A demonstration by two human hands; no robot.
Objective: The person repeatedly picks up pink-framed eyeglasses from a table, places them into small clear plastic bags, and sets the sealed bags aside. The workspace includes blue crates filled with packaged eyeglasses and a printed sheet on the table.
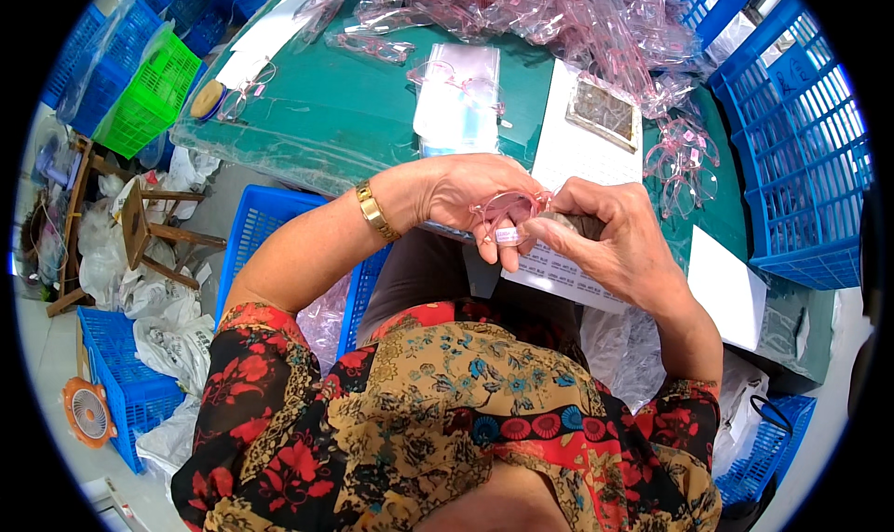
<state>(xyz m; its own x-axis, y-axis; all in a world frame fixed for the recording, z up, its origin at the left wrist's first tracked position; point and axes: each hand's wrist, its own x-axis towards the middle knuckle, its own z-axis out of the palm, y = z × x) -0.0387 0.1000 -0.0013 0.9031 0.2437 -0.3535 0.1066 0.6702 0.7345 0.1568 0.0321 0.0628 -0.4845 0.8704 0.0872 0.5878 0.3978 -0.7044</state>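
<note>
Pink-framed eyeglasses are gripped by my left hand above the table's near edge. A small white label shows at the lower part of the glasses. My right hand is closed round a small grey-brown piece, whose kind I cannot make out, and its thumb and fingertips meet the glasses. Below it lies a white sheet with rows of print. Another pair of glasses rests on a stack of clear plastic sleeves. Several unwrapped glasses sit at the right.
Glasses in clear wrapping are heaped across the back of the green table. A shallow framed tray lies on white paper. Blue crates flank the table. At left stand a wooden stool, a green crate and an orange fan.
</note>
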